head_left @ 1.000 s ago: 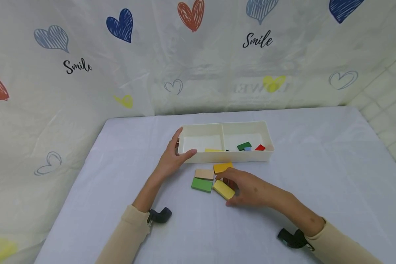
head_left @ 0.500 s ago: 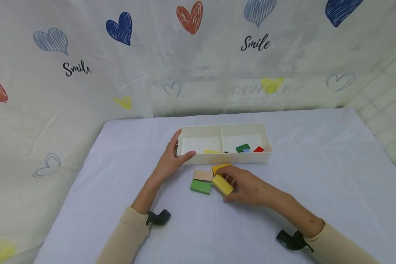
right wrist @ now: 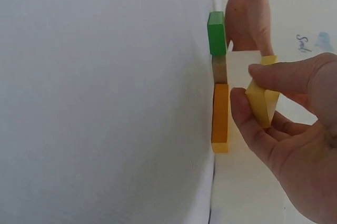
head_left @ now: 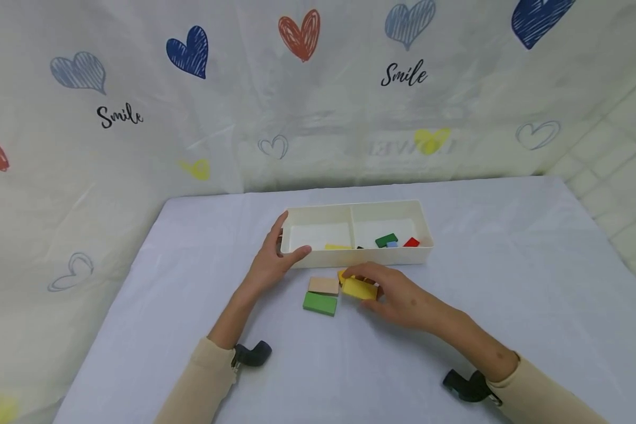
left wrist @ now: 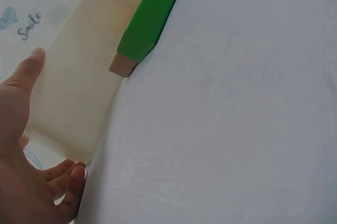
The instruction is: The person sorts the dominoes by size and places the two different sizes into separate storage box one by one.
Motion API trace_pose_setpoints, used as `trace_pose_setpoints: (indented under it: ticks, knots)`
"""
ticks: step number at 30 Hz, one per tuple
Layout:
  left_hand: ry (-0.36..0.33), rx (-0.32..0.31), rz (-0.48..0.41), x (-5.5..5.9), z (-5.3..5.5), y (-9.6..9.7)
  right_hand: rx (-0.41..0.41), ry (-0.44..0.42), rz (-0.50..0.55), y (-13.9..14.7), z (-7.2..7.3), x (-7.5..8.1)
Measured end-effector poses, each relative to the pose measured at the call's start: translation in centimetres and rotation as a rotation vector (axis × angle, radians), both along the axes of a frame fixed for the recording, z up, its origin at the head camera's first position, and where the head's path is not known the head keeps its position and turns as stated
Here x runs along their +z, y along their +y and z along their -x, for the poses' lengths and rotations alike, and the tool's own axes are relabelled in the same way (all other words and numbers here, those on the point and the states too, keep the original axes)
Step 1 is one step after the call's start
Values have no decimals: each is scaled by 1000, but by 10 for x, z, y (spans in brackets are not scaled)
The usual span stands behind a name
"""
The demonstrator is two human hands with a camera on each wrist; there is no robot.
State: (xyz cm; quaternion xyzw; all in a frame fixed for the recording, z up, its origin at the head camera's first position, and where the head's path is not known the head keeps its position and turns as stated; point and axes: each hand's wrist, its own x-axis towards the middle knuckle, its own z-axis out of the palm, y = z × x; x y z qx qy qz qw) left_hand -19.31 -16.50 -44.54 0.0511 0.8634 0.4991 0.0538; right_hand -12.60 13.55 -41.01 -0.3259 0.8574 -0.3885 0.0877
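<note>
My left hand [head_left: 265,262] grips the left end of a white two-compartment box [head_left: 318,259], thumb at the front wall and fingers round the end. Between thumb and fingers, my right hand [head_left: 403,297] pinches a yellow block [head_left: 359,289]; the right wrist view shows it raised off the table. Just behind it lies an orange-yellow block [right wrist: 220,118], partly covered in the head view. To its left are a tan block [head_left: 323,285] and, nearer me, a green block [head_left: 320,304]. In the left wrist view the green block [left wrist: 150,21] overlaps the tan one.
Inside the box, a yellow piece [head_left: 337,247] lies in the left compartment. A dark green piece [head_left: 386,240], a blue piece [head_left: 392,244] and a red piece [head_left: 411,242] lie in the right one. White cloth [head_left: 487,265] covers the table; a heart-patterned curtain [head_left: 318,106] hangs behind.
My right hand has lifted the yellow block from beside the green one and turned it more level, close to the orange-yellow block. The left hand keeps its grip on the box.
</note>
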Motion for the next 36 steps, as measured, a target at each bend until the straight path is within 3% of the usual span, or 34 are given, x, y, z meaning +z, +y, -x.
trace_pose_setpoints:
  ticks: [11,20,36]
  knots:
    - [-10,9,2,0,-1,-3,-134,8,-28,-5,0,6]
    - [-27,13,-7,0,-1,-1,-143,98,92,-3,2,7]
    - [-20,7,-2,-2,-3,-1,-171,240,92,-3,4,10]
